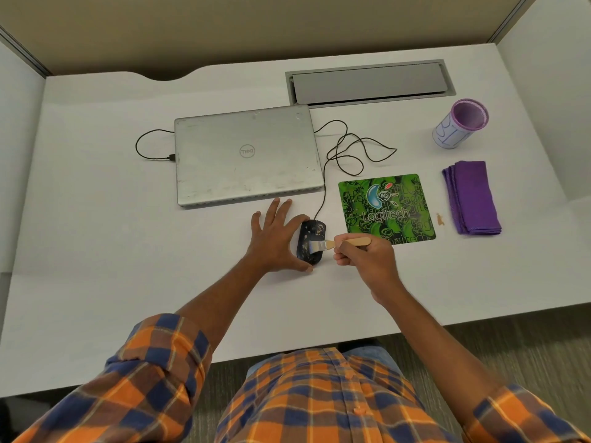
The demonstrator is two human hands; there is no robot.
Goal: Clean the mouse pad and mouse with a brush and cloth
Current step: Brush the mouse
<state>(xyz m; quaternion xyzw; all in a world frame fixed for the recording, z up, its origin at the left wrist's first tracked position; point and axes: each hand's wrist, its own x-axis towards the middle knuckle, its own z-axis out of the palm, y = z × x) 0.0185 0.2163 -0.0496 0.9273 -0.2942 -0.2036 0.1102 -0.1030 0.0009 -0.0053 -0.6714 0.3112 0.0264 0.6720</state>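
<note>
A black corded mouse, speckled with light crumbs, lies on the white desk left of the green Logitech mouse pad. My left hand lies spread flat beside it, with the forefinger against the mouse's left side and the thumb at its near end. My right hand grips the wooden handle of a small brush, whose bristles touch the top of the mouse. A folded purple cloth lies to the right of the pad.
A closed silver laptop sits behind my left hand, and the mouse cable loops beside it. A purple cup stands at the back right, near a grey cable hatch. A small tan smear marks the desk between pad and cloth.
</note>
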